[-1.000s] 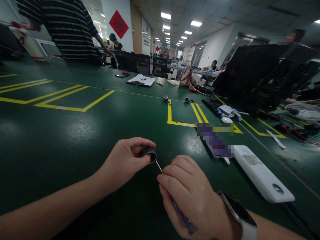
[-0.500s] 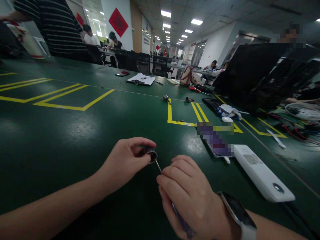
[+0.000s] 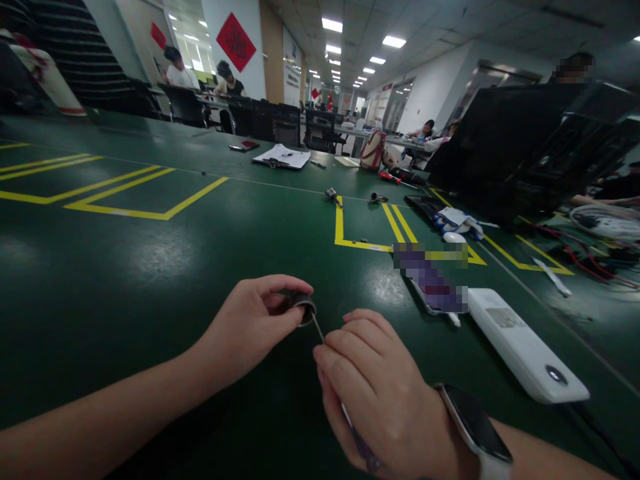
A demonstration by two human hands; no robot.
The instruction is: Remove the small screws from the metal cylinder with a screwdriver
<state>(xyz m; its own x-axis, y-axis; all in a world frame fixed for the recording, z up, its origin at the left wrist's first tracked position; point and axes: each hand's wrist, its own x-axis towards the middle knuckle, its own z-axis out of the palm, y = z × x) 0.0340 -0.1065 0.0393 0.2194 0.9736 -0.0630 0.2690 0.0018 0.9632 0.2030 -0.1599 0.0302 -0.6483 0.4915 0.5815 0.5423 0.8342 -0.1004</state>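
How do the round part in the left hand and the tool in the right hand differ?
Shape: the round part is short and hollow, while the tool is long and slim. Colour: the round part looks dark grey; the tool has a silvery shaft and a purplish handle. Hold: the left hand pinches the round part; the right hand wraps around the tool's handle. Both are partly hidden by fingers.

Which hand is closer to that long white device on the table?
Right hand: it is left of the white device, apart from it. The left hand is farther left, pinching a dark cylindrical part.
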